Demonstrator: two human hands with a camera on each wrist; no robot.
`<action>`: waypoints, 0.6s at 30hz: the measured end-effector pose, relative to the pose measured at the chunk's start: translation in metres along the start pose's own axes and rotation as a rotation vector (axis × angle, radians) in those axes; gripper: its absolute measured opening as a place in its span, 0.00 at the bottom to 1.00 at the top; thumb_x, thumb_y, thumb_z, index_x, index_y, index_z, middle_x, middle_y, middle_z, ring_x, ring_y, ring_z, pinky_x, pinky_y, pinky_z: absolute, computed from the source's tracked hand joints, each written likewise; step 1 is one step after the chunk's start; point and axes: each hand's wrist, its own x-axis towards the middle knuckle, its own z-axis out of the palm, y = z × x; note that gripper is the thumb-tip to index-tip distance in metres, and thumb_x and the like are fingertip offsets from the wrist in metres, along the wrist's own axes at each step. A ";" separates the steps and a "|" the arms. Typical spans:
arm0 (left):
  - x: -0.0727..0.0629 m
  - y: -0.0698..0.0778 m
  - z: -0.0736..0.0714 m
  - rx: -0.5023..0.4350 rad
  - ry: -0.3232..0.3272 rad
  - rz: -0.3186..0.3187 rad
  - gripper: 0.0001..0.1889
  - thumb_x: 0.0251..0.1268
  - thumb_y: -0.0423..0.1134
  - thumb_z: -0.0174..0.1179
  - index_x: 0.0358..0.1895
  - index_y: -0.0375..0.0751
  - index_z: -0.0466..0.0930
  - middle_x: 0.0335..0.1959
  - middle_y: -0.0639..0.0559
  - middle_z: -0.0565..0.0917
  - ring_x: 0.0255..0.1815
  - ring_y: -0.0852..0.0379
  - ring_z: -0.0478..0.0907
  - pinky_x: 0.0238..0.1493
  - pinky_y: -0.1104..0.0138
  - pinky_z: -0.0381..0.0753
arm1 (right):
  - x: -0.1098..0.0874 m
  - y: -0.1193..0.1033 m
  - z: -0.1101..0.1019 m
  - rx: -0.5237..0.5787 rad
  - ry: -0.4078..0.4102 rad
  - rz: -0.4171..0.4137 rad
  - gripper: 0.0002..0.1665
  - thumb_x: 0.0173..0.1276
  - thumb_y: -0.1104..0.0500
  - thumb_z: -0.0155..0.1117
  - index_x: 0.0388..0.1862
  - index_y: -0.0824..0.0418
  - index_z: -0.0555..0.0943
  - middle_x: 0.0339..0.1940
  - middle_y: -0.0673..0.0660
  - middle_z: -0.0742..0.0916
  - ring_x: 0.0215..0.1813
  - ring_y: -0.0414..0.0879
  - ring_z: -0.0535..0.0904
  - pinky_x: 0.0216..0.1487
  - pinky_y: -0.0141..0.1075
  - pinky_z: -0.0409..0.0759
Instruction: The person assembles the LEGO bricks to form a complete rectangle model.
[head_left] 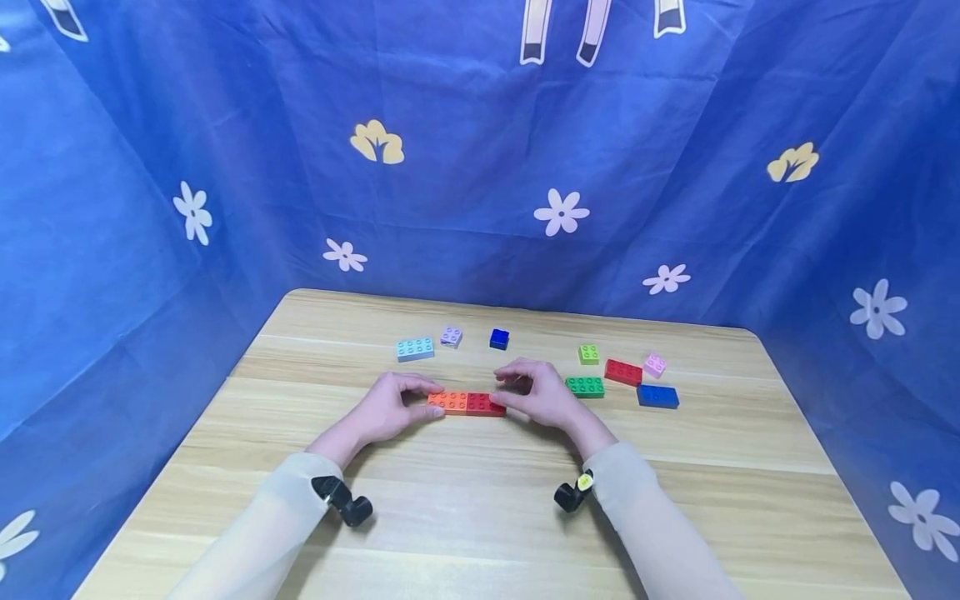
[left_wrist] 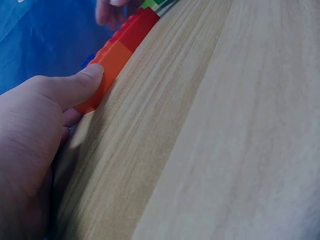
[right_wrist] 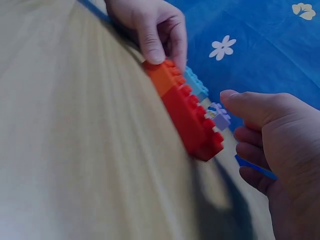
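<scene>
An orange toy brick (head_left: 447, 403) and a red toy brick (head_left: 483, 404) stand end to end on the table, studs up, with their short sides touching. My left hand (head_left: 388, 408) pinches the orange brick at its left end, thumb on the near side, as the left wrist view shows with the thumb (left_wrist: 90, 75). Beside the red brick's right end is my right hand (head_left: 538, 393). In the right wrist view that hand (right_wrist: 280, 130) is apart from the red brick (right_wrist: 187, 122), its fingers loosely bent and holding nothing.
Behind the hands lie a light blue brick (head_left: 416, 349), a lilac brick (head_left: 451, 336) and a dark blue brick (head_left: 498, 338). To the right are lime (head_left: 588, 354), green (head_left: 585, 387), red (head_left: 623, 372), pink (head_left: 655, 365) and blue (head_left: 657, 396) bricks. Blue cloth (head_left: 465, 250) surrounds the table.
</scene>
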 end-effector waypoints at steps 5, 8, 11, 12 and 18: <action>0.000 0.002 -0.001 0.002 -0.003 -0.017 0.23 0.58 0.49 0.81 0.57 0.48 0.90 0.58 0.51 0.88 0.66 0.45 0.80 0.73 0.46 0.70 | 0.017 -0.003 -0.006 0.054 0.000 0.045 0.28 0.69 0.55 0.79 0.62 0.69 0.85 0.55 0.60 0.89 0.55 0.52 0.85 0.61 0.45 0.83; 0.001 0.002 -0.002 0.004 -0.012 -0.023 0.23 0.58 0.50 0.80 0.57 0.49 0.90 0.58 0.52 0.88 0.67 0.46 0.80 0.73 0.47 0.70 | 0.028 -0.004 -0.008 0.063 0.000 0.060 0.28 0.69 0.56 0.79 0.62 0.69 0.85 0.55 0.60 0.89 0.55 0.51 0.85 0.61 0.45 0.83; 0.001 0.000 -0.003 0.001 -0.013 -0.018 0.23 0.59 0.49 0.80 0.57 0.49 0.90 0.58 0.52 0.88 0.66 0.46 0.80 0.73 0.47 0.70 | 0.039 -0.004 -0.009 0.073 -0.007 0.060 0.28 0.69 0.56 0.78 0.63 0.70 0.84 0.55 0.61 0.89 0.56 0.51 0.85 0.63 0.45 0.82; 0.001 0.000 -0.003 0.000 -0.011 -0.018 0.23 0.59 0.49 0.80 0.57 0.49 0.90 0.58 0.52 0.88 0.66 0.46 0.80 0.73 0.47 0.70 | 0.043 -0.004 -0.008 0.073 -0.011 0.057 0.28 0.69 0.56 0.78 0.63 0.70 0.84 0.55 0.61 0.89 0.56 0.50 0.85 0.63 0.45 0.82; 0.001 -0.001 -0.003 -0.017 -0.011 -0.023 0.24 0.58 0.50 0.81 0.57 0.49 0.90 0.58 0.52 0.88 0.66 0.46 0.79 0.74 0.46 0.69 | 0.065 -0.002 -0.008 0.071 -0.039 0.062 0.29 0.69 0.54 0.79 0.62 0.70 0.84 0.56 0.63 0.89 0.55 0.48 0.85 0.62 0.41 0.82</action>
